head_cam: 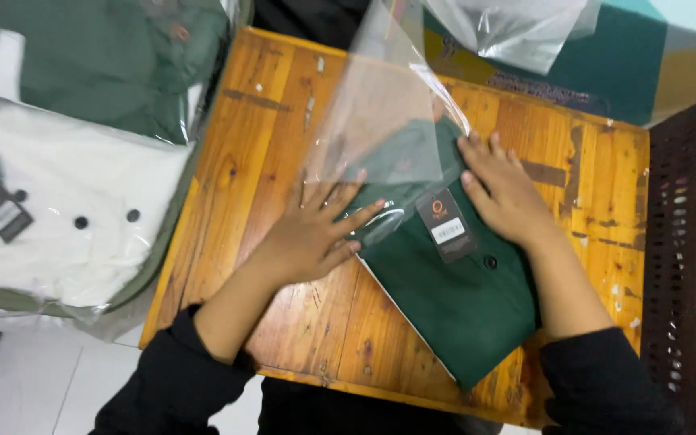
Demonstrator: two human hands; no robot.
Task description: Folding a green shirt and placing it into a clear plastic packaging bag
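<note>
A folded dark green shirt [461, 298] with a dark hang tag [445, 225] lies diagonally on the wooden table [283, 145]. Its upper end sits inside a clear plastic bag [380, 113] whose open flap stands up. My left hand [316, 234] rests flat on the bag and the shirt's left edge, fingers spread. My right hand [505, 189] lies flat on the shirt's upper right edge, by the bag's mouth. Neither hand grips anything.
To the left lie packed garments in clear bags: a white one with dark buttons [66, 201] and a green one [98, 56]. More clear bags [509, 28] lie at the top. A dark plastic crate [690, 242] stands at the right.
</note>
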